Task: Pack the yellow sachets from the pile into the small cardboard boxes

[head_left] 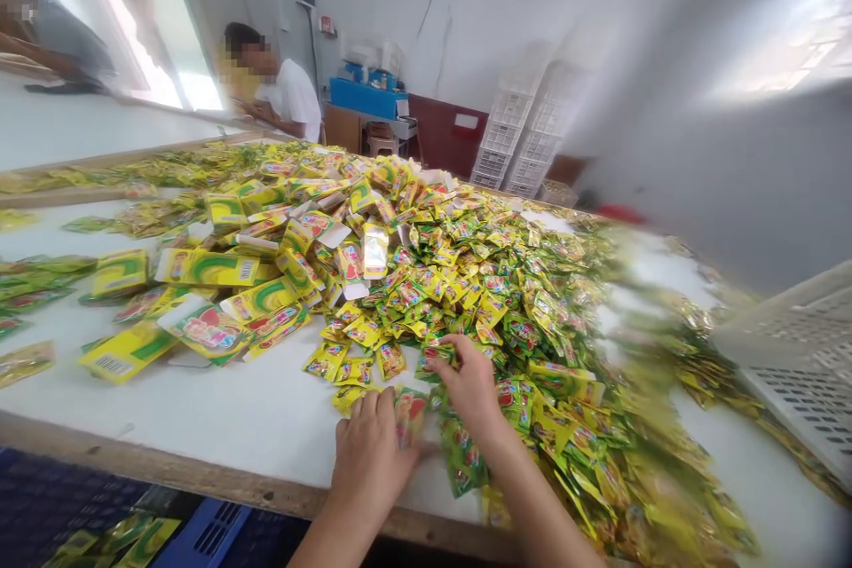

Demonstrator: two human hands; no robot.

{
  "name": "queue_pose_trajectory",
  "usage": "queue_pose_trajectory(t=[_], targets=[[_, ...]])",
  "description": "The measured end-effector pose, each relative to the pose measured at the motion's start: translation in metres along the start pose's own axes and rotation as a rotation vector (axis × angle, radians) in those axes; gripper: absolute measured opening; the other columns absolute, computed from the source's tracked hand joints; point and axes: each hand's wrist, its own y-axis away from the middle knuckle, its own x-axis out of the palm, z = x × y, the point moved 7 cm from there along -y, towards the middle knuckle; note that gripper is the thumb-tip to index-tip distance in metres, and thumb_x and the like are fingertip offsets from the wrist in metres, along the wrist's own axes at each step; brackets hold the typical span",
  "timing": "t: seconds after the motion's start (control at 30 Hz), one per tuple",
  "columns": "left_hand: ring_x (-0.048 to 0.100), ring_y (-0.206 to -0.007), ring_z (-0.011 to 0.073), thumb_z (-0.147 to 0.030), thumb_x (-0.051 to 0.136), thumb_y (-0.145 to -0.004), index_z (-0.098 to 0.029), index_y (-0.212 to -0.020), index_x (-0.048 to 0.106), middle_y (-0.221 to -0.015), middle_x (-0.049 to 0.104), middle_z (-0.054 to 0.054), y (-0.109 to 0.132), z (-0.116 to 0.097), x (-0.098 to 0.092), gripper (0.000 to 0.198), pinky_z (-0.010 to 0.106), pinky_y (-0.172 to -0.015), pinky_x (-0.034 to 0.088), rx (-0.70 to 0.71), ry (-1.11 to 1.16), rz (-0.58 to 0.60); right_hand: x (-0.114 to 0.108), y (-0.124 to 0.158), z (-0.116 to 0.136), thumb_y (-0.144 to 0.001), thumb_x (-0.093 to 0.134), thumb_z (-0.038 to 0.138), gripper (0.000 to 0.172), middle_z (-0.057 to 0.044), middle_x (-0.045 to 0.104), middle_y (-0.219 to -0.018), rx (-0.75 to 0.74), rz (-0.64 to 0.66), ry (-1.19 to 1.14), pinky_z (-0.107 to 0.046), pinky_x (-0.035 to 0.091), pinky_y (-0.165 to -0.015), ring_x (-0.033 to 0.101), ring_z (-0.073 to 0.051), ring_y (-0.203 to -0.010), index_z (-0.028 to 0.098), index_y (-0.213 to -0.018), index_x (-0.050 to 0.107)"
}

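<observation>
Near the front edge of the white table (266, 422), my left hand (369, 448) is closed on what looks like a small printed box (410, 413), blurred and partly hidden by the hand. To its right, my right hand (471, 382) reaches over the front of the heap of small packets (459, 275). Its thumb and fingers pinch a green packet (432, 358) at the heap's edge. Another green packet (462, 454) lies under my right wrist. Several yellow sachets (356, 370) are spread just beyond my left hand.
Yellow and green cartons (206, 268) are piled left of the packets. A white perforated crate (799, 364) stands at the right. Below the table edge is a blue crate (206, 532). Two people sit farther back; one wears a white top (297, 98). Stacked white crates (509, 129) stand behind.
</observation>
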Motion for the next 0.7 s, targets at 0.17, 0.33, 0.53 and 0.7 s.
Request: queue_pose_trajectory(t=[0.17, 0.33, 0.53, 0.7], targets=[[0.057, -0.098, 0.0342, -0.019, 0.064, -0.068, -0.011, -0.109, 0.061, -0.098, 0.058, 0.013, 0.006, -0.017, 0.007, 0.042, 0.046, -0.080, 0.047, 0.099, -0.265, -0.059, 0.003, 0.010, -0.003, -0.074, 0.071, 0.017, 0.016, -0.001, 0.070, -0.081, -0.050, 0.169, 0.095, -0.025, 0.042, -0.071, 0.061, -0.018, -0.076, 0.020, -0.090, 0.072], [0.055, -0.105, 0.0290, -0.014, 0.061, -0.072, -0.016, -0.125, 0.051, -0.113, 0.052, 0.012, 0.018, -0.021, -0.002, 0.054, 0.042, -0.089, 0.049, 0.282, -0.186, -0.206, -0.009, 0.011, -0.001, -0.068, 0.075, 0.019, 0.010, 0.003, 0.063, -0.062, 0.004, 0.243, 0.078, -0.021, 0.035, -0.053, 0.055, -0.014, -0.058, 0.019, -0.078, 0.073], [0.054, -0.114, 0.0291, -0.022, 0.065, -0.078, -0.017, -0.128, 0.045, -0.120, 0.056, 0.013, 0.022, -0.024, -0.008, 0.055, 0.045, -0.098, 0.048, 0.404, 0.043, -0.311, -0.046, 0.016, 0.039, -0.089, 0.060, 0.032, 0.016, -0.001, 0.067, -0.079, -0.141, -0.029, 0.117, -0.023, 0.040, -0.060, 0.057, -0.015, -0.065, 0.020, -0.099, 0.065], [0.053, -0.116, 0.0303, -0.019, 0.062, -0.079, -0.017, -0.137, 0.041, -0.125, 0.055, 0.014, 0.026, -0.023, -0.008, 0.062, 0.047, -0.101, 0.046, 0.464, 0.000, -0.363, -0.024, 0.040, 0.056, -0.088, 0.057, 0.018, 0.014, -0.005, 0.069, -0.092, -0.328, 0.136, 0.264, -0.027, 0.043, -0.079, 0.061, -0.020, -0.089, 0.022, -0.098, 0.067]])
